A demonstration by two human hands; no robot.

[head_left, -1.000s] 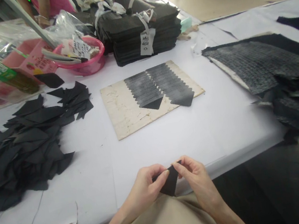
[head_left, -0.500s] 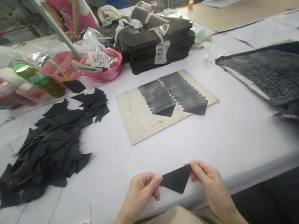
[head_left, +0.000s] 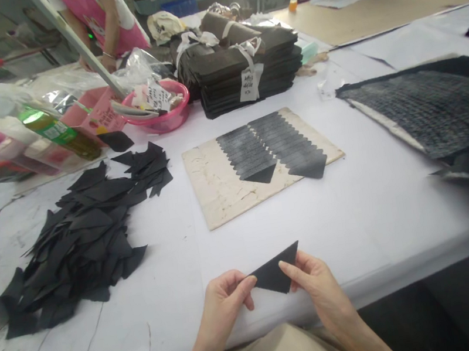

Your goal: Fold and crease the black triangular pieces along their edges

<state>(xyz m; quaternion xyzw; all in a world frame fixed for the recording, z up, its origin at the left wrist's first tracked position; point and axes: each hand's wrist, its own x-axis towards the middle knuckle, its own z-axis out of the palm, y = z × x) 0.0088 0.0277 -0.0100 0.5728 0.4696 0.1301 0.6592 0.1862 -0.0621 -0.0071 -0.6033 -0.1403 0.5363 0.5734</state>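
The triangle [head_left: 276,274] is thin, black and matt, like cloth or soft leather (which of the two cannot be told). The pile of cut pieces [head_left: 80,241] has the same dull black face. Smooth, matt white paper covers the counter [head_left: 356,215]. The board [head_left: 219,192] is pale, stained and scuffed. The bowl [head_left: 166,122] is glossy pink plastic, the bottle [head_left: 59,134] shiny green plastic. The sheet [head_left: 429,109] looks dark, rough and woven.
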